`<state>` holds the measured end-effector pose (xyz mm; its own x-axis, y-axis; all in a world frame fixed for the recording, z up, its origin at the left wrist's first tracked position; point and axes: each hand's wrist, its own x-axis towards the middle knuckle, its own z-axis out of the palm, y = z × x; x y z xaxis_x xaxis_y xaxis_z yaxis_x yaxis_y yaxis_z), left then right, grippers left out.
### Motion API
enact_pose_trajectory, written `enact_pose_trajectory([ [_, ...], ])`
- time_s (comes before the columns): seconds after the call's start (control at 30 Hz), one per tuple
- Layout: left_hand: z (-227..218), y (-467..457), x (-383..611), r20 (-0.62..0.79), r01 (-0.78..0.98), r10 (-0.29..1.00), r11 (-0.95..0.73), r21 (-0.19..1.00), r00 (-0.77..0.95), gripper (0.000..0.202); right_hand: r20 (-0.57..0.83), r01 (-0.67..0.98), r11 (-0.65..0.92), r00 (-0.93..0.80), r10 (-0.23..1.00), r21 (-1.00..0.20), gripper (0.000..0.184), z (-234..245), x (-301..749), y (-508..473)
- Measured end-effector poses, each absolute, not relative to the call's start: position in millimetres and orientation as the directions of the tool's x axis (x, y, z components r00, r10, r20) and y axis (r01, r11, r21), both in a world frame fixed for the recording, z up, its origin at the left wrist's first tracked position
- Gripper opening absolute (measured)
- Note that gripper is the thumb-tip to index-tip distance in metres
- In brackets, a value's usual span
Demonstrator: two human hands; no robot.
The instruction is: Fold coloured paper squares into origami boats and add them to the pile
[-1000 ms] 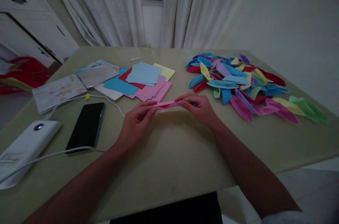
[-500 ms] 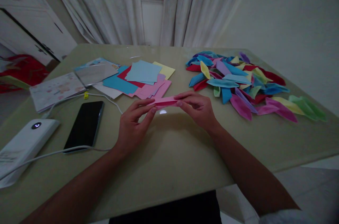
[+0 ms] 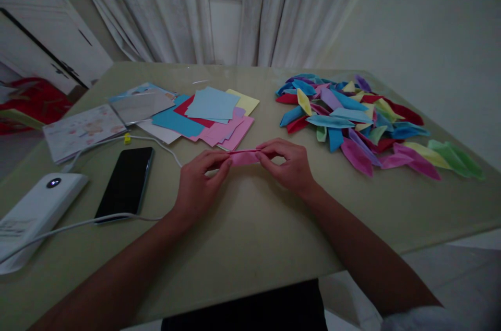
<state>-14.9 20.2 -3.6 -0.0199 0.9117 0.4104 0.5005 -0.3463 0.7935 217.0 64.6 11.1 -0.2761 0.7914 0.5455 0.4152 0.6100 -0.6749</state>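
Observation:
A folded piece of pink paper (image 3: 244, 157) is stretched between my two hands above the table (image 3: 250, 237). My left hand (image 3: 201, 177) pinches its left end between thumb and fingers. At the right end, the thumb and fingers of my right hand (image 3: 287, 164) are closed on it too. A darker pink fold runs along its upper edge. Just beyond lie loose sheets of coloured paper (image 3: 213, 104) in blue, red, pink and yellow. A heap of folded paper pieces (image 3: 344, 111) in many colours spreads to the right of my hands.
Left of my arm lie a black phone (image 3: 126, 183) and a white power bank (image 3: 43, 216) with a white cable (image 3: 90, 222). Printed packets (image 3: 86, 131) rest at the back left. Curtains (image 3: 156, 7) hang behind the table.
The strip of pink paper has turned in my fingers: its upper flap, broad before, now shows as a thin edge. Both hands have drawn slightly nearer to me.

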Motion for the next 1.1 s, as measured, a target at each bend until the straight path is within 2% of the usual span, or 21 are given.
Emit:
enact_pose_trajectory([
  [0.2,-9.7,24.7,-19.3,0.297,0.527,0.954,-0.277,0.803,0.048,0.016,0.415,0.512,0.529,-0.327,0.849,-0.677,0.004,1.0,219.0,69.7],
  [0.4,-15.7,25.6,-24.8,0.36,0.654,0.917,-0.378,0.655,0.169,0.024,0.35,0.539,0.495,-0.354,0.867,-0.682,0.007,-2.5,222.1,74.5],
  [0.63,-18.4,26.0,-23.5,0.377,0.718,0.88,-0.46,0.522,0.289,0.029,0.349,0.537,0.568,-0.46,0.817,-0.624,0.008,-1.1,225.2,78.2],
  [0.7,-18.4,26.3,-23.6,0.372,0.721,0.877,-0.468,0.511,0.305,0.027,0.33,0.532,0.583,-0.497,0.802,-0.615,0.008,1.4,227.0,78.0],
  [0.83,-17.3,26.1,-24.2,0.354,0.731,0.882,-0.46,0.503,0.311,0.027,0.279,0.537,0.639,-0.603,0.747,-0.551,0.026,5.3,229.8,77.1],
  [0.97,-16.7,26.0,-24.0,0.331,0.746,0.89,-0.446,0.495,0.313,0.024,0.265,0.567,0.656,-0.621,0.737,-0.498,0.021,5.0,229.3,76.5],
  [1.1,-15.1,28.2,-25.7,0.367,0.714,0.887,-0.449,0.537,0.282,0.02,0.321,0.514,0.668,-0.608,0.726,-0.537,0.018,5.0,231.6,79.0],
])
